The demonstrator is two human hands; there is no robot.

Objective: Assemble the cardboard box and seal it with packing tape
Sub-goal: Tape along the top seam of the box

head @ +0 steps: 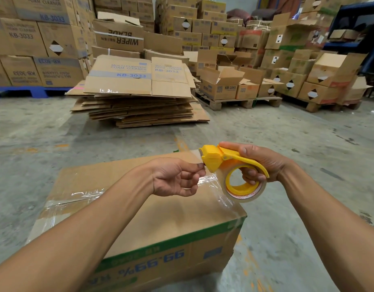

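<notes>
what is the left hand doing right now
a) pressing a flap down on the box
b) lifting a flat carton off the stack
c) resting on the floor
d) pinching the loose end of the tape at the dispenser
d: the left hand pinches the clear tape end right by the head of the yellow tape dispenser, which the right hand holds above the box.

The flat carton [118,75] on top of the pile says "MULTI-PURPOSE FOAM CLEANER" and "KB-3033". A box behind it [118,37] shows "WIPER BLADE" upside down. The stacked boxes on the left [20,35] say "KB-3033". A small open box [221,89] says "KB-2043". The near box [160,260] shows "99.99%" upside down.
</notes>
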